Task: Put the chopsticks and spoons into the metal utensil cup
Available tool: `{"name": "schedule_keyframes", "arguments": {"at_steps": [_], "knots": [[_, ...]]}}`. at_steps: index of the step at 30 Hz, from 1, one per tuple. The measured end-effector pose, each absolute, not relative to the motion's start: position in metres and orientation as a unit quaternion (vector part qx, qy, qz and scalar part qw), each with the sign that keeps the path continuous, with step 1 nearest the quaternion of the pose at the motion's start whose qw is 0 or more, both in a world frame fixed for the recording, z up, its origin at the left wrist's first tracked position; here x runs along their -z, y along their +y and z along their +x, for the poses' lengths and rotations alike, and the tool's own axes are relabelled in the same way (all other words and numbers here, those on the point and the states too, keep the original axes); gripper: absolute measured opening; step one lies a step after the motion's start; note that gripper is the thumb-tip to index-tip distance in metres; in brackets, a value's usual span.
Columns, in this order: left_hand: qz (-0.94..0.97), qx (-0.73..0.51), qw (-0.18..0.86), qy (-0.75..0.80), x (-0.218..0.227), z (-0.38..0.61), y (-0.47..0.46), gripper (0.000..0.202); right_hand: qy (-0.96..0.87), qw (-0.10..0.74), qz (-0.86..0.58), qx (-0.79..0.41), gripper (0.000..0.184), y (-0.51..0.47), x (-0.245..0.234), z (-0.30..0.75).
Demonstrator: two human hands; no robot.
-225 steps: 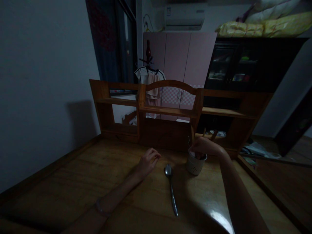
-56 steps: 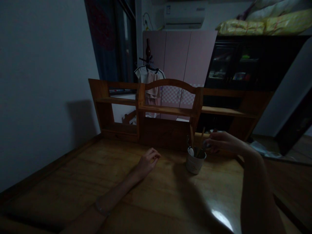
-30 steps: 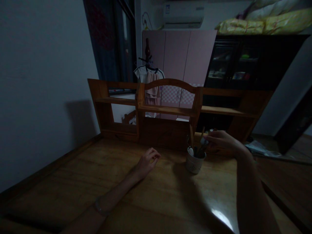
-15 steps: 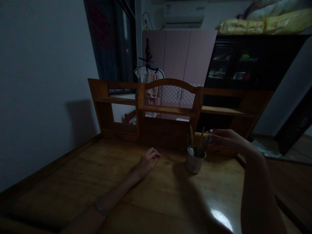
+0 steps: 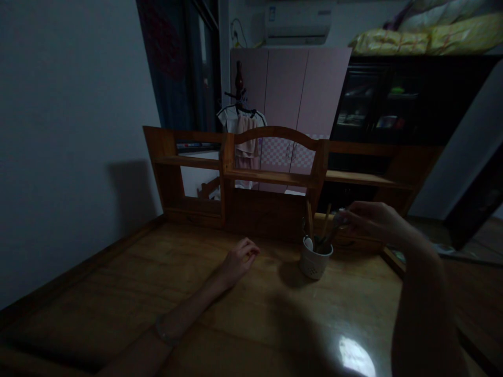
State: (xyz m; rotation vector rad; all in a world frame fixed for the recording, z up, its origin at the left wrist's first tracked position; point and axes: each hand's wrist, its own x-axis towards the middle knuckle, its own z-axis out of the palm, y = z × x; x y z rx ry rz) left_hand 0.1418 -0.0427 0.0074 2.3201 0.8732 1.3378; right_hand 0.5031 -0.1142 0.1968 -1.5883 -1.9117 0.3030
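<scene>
A white holder [image 5: 315,265] with small holes in its lower side stands on the wooden desk. Inside it are several upright utensils, among them a wooden stick [image 5: 326,221] and a white rounded piece [image 5: 308,243]. My right hand [image 5: 373,217] is over the holder's right side, fingertips pinched on a thin utensil with a shiny end [image 5: 340,215]. That utensil slants out of the holder; dim light hides its exact kind. Left of the holder, my left hand [image 5: 240,259] rests on the desk, fingers loosely curled together, and nothing shows in it.
Along the desk's [image 5: 157,283] back edge runs a wooden shelf unit [image 5: 271,178]. A white wall [image 5: 78,131] borders the left. Clothes [image 5: 247,136] hang on a rack behind, before a pink wardrobe [image 5: 286,89]. A dark cabinet [image 5: 373,99] stands at the back right.
My right hand has moved slightly up and to the right, and the utensil's shiny end has risen with it. The left hand and the holder stay in place.
</scene>
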Motion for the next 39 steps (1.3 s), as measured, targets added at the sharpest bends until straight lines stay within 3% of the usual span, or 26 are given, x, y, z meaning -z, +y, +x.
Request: {"name": "schedule_keyframes", "arguments": {"at_steps": [12, 22, 27, 33, 39], "knots": [[0.815, -0.47, 0.153, 0.303, -0.006, 0.142, -0.042, 0.016, -0.736, 0.271, -0.561, -0.267, 0.038, -0.102, -0.184, 0.486], [0.816, -0.459, 0.163, 0.311, -0.005, 0.141, -0.041, 0.015, -0.71, 0.178, -0.565, -0.382, 0.041, -0.083, -0.16, 0.495], [0.815, -0.464, 0.159, 0.309, -0.006, 0.142, -0.042, 0.016, -0.724, 0.172, -0.544, -0.389, 0.039, -0.08, -0.157, 0.487], [0.822, -0.455, 0.155, 0.304, -0.008, 0.141, -0.041, 0.017, -0.771, 0.085, -0.54, -0.327, 0.041, -0.088, -0.167, 0.48], [0.823, -0.454, 0.157, 0.303, -0.008, 0.141, -0.042, 0.016, -0.787, 0.057, -0.533, -0.306, 0.037, -0.092, -0.17, 0.483]]}}
